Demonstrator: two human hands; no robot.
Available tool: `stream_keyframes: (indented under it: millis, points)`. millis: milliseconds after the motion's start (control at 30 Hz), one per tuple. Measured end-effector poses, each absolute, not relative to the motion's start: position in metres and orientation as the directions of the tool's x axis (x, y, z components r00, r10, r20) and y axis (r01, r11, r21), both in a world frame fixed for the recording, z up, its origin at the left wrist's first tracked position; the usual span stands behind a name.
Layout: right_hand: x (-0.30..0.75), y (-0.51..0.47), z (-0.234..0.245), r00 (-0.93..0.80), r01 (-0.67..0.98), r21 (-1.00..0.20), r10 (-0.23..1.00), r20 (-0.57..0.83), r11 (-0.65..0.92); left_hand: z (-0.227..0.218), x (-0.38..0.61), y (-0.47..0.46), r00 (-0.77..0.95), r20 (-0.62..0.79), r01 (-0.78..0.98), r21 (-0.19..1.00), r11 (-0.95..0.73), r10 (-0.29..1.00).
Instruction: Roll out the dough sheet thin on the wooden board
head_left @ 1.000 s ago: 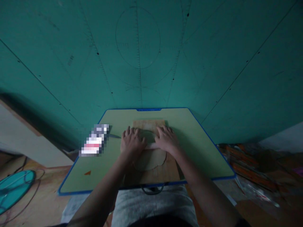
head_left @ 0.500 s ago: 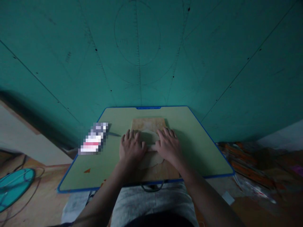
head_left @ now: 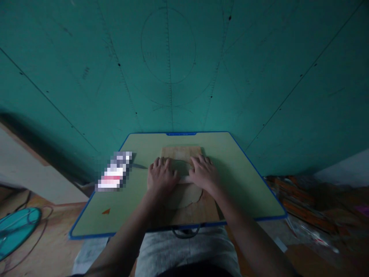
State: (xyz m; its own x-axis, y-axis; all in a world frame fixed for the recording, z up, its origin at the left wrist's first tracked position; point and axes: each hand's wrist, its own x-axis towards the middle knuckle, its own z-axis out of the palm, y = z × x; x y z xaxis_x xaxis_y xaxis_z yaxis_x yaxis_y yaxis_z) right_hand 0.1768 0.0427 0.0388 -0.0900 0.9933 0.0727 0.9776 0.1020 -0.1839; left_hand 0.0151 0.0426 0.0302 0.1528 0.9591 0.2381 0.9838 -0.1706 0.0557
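Observation:
My left hand (head_left: 163, 175) and my right hand (head_left: 204, 172) press on the two ends of a slim, pale rolling pin (head_left: 184, 179). Only the pin's middle shows between my thumbs, while fingers and palms cover the rest. Under it spreads a flattened, pale sheet of dough or clay (head_left: 183, 198); I cannot tell which. The sheet has a rough, cracked edge on the right. It lies on a wooden board (head_left: 181, 151), which rests on a light green tabletop (head_left: 239, 173) with a blue rim.
A knife-like blade (head_left: 140, 166) lies left of my left hand, beside a pixelated item (head_left: 113, 173). An orange scrap (head_left: 106, 211) is near the front left. A green wall (head_left: 184, 96) rises behind the tabletop. Clutter (head_left: 302, 204) covers the floor at right.
The view has shifted slightly, so the tabletop sits lower in it. Both hands and the rolling pin have moved a little away from me over the sheet, and more of its near part shows.

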Motion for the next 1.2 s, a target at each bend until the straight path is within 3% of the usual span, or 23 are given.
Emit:
stream_keyframes:
  millis: [300, 800, 1200]
  points:
    - [0.178, 0.001, 0.022, -0.116, 0.982, -0.119, 0.963, 0.244, 0.148, 0.015, 0.010, 0.003, 0.211, 0.337, 0.970, 0.043, -0.239, 0.918]
    - [0.177, 0.062, 0.036, -0.053, 0.975, -0.216, 0.998, 0.028, 0.058, 0.036, 0.018, 0.054, 0.124, 0.134, 0.986, 0.097, -0.137, 0.983]
    - [0.176, 0.006, 0.025, -0.108, 0.985, -0.110, 0.970, 0.219, 0.135, 0.016, 0.014, 0.006, 0.182, 0.319, 0.978, 0.043, -0.206, 0.930]
